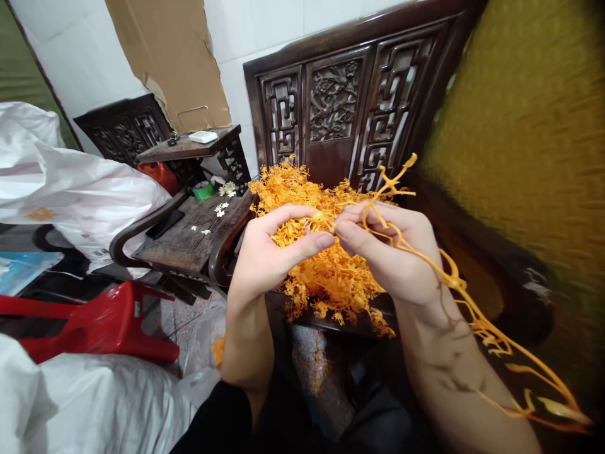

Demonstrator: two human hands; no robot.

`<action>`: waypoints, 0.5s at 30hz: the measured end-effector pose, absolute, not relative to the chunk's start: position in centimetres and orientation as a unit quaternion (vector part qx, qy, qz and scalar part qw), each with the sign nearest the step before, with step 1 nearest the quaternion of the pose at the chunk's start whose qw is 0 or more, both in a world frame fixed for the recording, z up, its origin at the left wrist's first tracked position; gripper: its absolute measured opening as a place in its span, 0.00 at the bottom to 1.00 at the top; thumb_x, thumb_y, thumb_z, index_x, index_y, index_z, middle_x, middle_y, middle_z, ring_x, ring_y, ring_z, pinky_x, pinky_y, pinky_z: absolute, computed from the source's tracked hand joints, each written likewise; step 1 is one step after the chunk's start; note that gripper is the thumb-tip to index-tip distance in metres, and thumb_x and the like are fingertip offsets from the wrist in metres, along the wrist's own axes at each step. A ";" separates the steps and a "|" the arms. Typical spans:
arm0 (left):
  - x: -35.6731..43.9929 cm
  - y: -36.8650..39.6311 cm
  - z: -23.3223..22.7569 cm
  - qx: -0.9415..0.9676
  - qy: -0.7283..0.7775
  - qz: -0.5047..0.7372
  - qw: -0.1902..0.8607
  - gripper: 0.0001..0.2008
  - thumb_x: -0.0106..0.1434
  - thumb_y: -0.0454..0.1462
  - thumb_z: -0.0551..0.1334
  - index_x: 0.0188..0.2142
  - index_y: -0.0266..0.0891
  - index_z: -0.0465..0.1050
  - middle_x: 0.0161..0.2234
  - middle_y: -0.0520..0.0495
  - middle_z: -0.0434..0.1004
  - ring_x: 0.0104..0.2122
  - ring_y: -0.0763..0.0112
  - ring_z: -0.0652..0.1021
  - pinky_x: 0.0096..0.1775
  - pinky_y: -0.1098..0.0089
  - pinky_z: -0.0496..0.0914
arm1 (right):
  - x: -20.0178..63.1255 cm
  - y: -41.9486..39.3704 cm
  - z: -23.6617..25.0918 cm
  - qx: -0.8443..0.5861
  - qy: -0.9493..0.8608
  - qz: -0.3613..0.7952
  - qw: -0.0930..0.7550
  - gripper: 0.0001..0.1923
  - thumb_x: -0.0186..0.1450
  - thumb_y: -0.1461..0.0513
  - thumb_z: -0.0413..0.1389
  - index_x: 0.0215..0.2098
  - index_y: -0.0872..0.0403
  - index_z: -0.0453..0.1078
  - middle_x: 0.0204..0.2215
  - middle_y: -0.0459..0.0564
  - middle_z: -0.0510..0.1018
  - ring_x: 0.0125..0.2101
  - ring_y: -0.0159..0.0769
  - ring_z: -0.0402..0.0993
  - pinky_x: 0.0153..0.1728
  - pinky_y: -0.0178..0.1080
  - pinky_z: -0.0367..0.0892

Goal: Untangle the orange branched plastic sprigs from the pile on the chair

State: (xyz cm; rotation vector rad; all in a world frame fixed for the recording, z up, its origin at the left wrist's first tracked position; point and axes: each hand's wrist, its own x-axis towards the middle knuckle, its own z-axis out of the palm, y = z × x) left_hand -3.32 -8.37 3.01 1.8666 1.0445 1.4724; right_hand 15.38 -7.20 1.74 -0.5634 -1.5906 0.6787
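Note:
My left hand (265,246) is curled, thumb and forefinger closed about a small orange plastic piece (321,221) with thin prongs. Facing it, my right hand (392,243) pinches at the same spot, its fingertips almost touching the left thumb. A long, branching orange plastic stem (515,350) runs through the right hand and trails down along that forearm. Its other end sticks up above the knuckles. Below and behind both hands lies a large heap of orange plastic pieces (331,271), on a dark wooden seat. The fingers partly hide the exact grip points.
A carved dark wooden chair back (331,107) stands behind the heap. On the left are another wooden chair (184,230) with green tape (203,190) and small white pieces, white sacks (89,189) and a red plastic stool (113,321). A yellow-green textured surface (529,120) borders the right.

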 end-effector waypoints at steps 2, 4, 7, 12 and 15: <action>-2.9 -8.2 2.8 0.679 0.390 0.552 0.285 0.18 0.62 0.52 0.73 0.41 0.43 0.83 0.39 0.46 0.86 0.42 0.62 0.84 0.48 0.62 0.79 | 15.3 -7.2 1.9 -0.261 -0.698 0.282 0.604 0.13 0.67 0.54 0.67 0.30 0.52 0.77 0.24 0.44 0.75 0.24 0.31 0.68 0.29 0.38 0.67; -2.5 -8.0 2.5 0.664 0.387 0.564 0.302 0.17 0.66 0.53 0.70 0.40 0.42 0.83 0.37 0.46 0.86 0.40 0.63 0.84 0.44 0.63 0.79 | 15.2 -7.2 2.1 -0.277 -0.710 0.254 0.596 0.14 0.67 0.52 0.67 0.29 0.52 0.77 0.24 0.45 0.76 0.24 0.32 0.69 0.28 0.37 0.66; -2.2 -7.7 2.3 0.656 0.386 0.575 0.300 0.15 0.67 0.51 0.69 0.39 0.42 0.82 0.35 0.46 0.85 0.39 0.65 0.83 0.41 0.65 0.78 | 15.0 -7.2 2.1 -0.291 -0.725 0.224 0.583 0.16 0.67 0.52 0.66 0.27 0.53 0.75 0.23 0.45 0.75 0.24 0.32 0.69 0.27 0.37 0.65; -2.1 -7.0 2.0 0.648 0.383 0.594 0.283 0.15 0.66 0.51 0.71 0.38 0.43 0.82 0.36 0.47 0.84 0.38 0.66 0.82 0.39 0.66 0.77 | 14.7 -7.4 1.9 -0.304 -0.730 0.200 0.579 0.15 0.69 0.56 0.65 0.27 0.53 0.73 0.23 0.44 0.74 0.23 0.31 0.68 0.26 0.36 0.63; -1.5 -6.6 1.4 0.620 0.385 0.628 0.270 0.19 0.65 0.55 0.69 0.37 0.43 0.80 0.31 0.49 0.80 0.31 0.70 0.79 0.33 0.68 0.73 | 14.4 -7.7 1.9 -0.301 -0.726 0.157 0.598 0.15 0.69 0.59 0.63 0.26 0.52 0.70 0.21 0.43 0.71 0.21 0.30 0.66 0.25 0.37 0.60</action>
